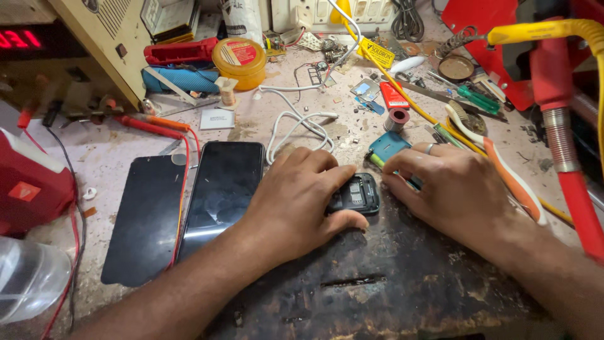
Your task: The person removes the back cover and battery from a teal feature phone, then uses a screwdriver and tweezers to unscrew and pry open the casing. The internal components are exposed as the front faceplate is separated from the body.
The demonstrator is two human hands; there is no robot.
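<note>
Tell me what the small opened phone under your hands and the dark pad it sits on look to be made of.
Small phone, held by the left hand and right hand: black moulded plastic by its matte look, with metal contact parts glinting in the open back. Dark pad: probably worn rubber or similar; dull black, scuffed and flaking. Hard to be sure.

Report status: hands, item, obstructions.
Left hand and right hand both gripping small open-backed phone. Two smartphones lie left; white cable behind.
</note>
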